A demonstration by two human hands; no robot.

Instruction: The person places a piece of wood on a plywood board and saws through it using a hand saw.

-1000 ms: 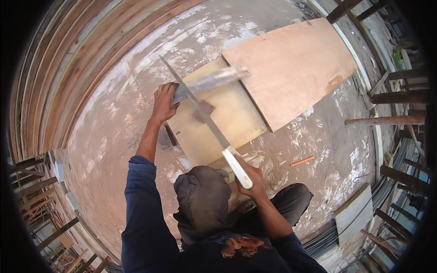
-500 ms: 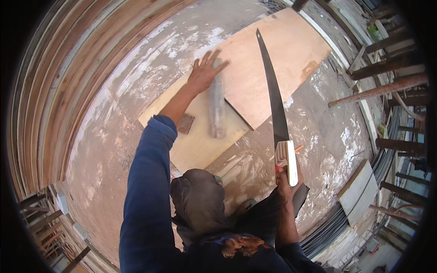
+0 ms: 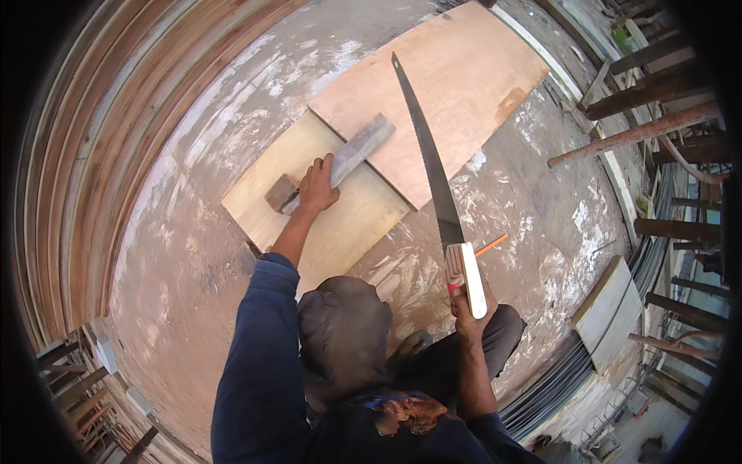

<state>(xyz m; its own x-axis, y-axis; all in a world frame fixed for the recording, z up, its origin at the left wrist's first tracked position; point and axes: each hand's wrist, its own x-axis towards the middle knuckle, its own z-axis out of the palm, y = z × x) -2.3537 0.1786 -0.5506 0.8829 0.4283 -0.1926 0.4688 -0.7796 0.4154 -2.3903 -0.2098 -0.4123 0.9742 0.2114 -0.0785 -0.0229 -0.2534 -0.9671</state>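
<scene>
Your right hand (image 3: 469, 308) is wrapped tight around the pale handle of the handsaw (image 3: 433, 182), so that grip is closed on the tool, blade pointing up and away from you, lifted clear of the wood as far as I can tell. Your left hand (image 3: 317, 188) isn't really clutching anything; it's pressed palm-down with fingers spread across the grey straightedge (image 3: 352, 155), pinning it to the boards.

Progress-wise, I'd say you're at the layout stage. The straightedge lies diagonally across the pale plywood sheet (image 3: 340, 224), its far end reaching onto the reddish plywood sheet (image 3: 456, 85) that overlaps the pale one. I can't see any kerf or a cut-off piece, so the sawing looks not yet started. Whether a line has been marked is too fine to tell. An orange pencil (image 3: 490, 246) lies on the concrete floor (image 3: 178, 255) just beside the saw handle, and a small dark block (image 3: 280, 192) sits on the pale sheet next to your left hand.

Pose: left arm stretched well forward and nearly straight, right elbow bent, saw held close to your knee, teeth facing right.
</scene>
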